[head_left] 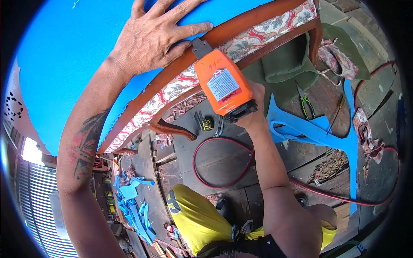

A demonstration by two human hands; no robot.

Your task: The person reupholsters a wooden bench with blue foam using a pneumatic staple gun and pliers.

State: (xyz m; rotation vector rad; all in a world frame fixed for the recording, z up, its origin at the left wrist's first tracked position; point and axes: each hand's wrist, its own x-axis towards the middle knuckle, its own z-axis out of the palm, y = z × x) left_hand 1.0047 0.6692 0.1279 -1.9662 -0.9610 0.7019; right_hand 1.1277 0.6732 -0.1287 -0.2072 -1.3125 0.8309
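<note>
My left hand point(148, 41) lies with fingers spread on the blue upholstery sheet point(73, 47), pressing near its edge. The sheet covers the seat of a piece of furniture with a curved reddish-brown wooden rail point(241, 26). Below that rail runs a band of floral fabric point(254, 41). In my right hand point(254, 105) is an orange staple gun point(221, 77); its handle is mostly hidden under its body. The gun's dark nose point(201, 47) is right at the wooden rail beside my left thumb, where the sheet ends.
A red hose point(194, 161) loops over the plank floor. A tape measure point(207, 124), green-handled pliers point(306, 107) and a screwdriver point(337, 112) lie on the floor. Blue offcuts point(137, 210) and a large blue strip point(350, 159) are scattered about. Green foam point(288, 69) stands beneath the furniture.
</note>
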